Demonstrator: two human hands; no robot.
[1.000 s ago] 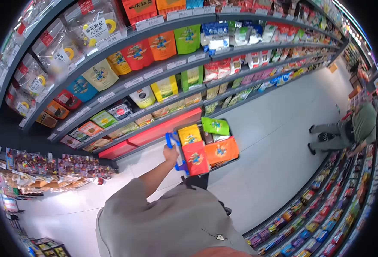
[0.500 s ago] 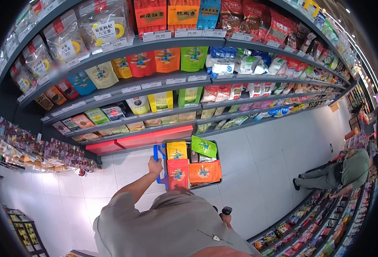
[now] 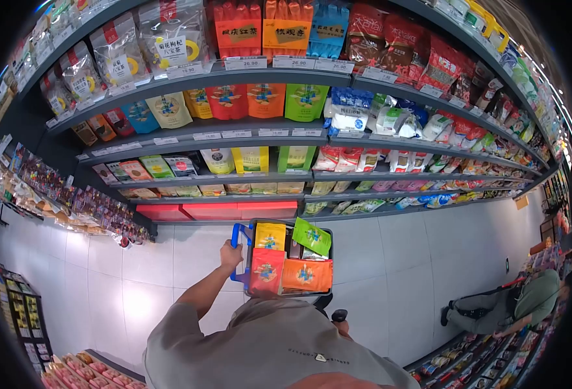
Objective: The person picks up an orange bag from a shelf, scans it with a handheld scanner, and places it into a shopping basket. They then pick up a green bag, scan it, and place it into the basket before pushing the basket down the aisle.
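Shelves (image 3: 234,136) now squarer, cart (image 3: 286,259) nearer.

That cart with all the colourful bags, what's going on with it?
A person in a grey shirt holds the blue handle of a shopping cart with the left hand. The cart carries yellow, green, red and orange bags and stands on the white floor facing shelves full of packets. The right hand is hidden. Another person crouches at the shelves across the aisle.

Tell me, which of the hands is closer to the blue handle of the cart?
Left. The left hand grips the blue handle of the cart. The right hand sits lower, below the cart, mostly hidden by the shirt.
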